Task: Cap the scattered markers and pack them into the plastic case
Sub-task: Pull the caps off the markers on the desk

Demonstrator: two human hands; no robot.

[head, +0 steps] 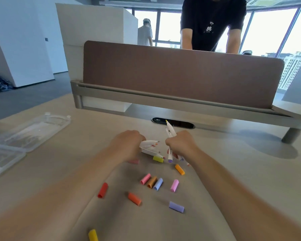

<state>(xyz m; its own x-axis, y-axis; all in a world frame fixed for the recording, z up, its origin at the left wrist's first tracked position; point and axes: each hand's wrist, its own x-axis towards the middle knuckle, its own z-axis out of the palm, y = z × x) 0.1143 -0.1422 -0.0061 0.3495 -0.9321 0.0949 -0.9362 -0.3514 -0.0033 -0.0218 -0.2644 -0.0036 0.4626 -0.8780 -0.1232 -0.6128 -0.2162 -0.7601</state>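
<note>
Across the beige tabletop (233, 171) open room lies to the right and near the front edge. Along its far side a brown divider panel (181, 73) stands on a grey rail; behind it a person in a black shirt (212, 23) leans forward, with windows beyond. At far left the clear plastic case (30, 134) lies open, well apart from the hands. Centre, the left hand (127, 145) has its grip closed around a bundle of uncapped markers (150, 147), tips pointing right. Just beside it the right hand (181, 145) fists several more markers (170, 130), one tip up. Loose caps (153, 182) scatter nearer, between the forearms.
</note>
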